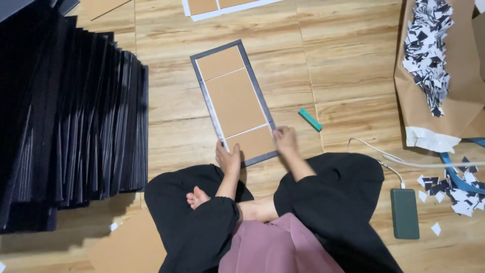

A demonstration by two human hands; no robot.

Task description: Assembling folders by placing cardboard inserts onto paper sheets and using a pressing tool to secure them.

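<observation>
On the wooden floor just beyond the crossed legs lies a dark-framed brown panel [235,103]. Left hand [230,159] and right hand [285,140] press flat, fingers open, on its near edge, gripping nothing. This looks like smoothing down the near border; any further pressing calls for even pressure along that edge.

A large brown paper bag [462,76] lies open on the wooden floor [343,60] at the far right, its folded white base edge [427,139] nearest, holding a heap of small black-and-white paper offcuts [427,50]. No labels, signs or screens show.

2 hands [230,161], 1 board [234,101], 1 teal block [309,120], 1 power bank [404,213]
</observation>
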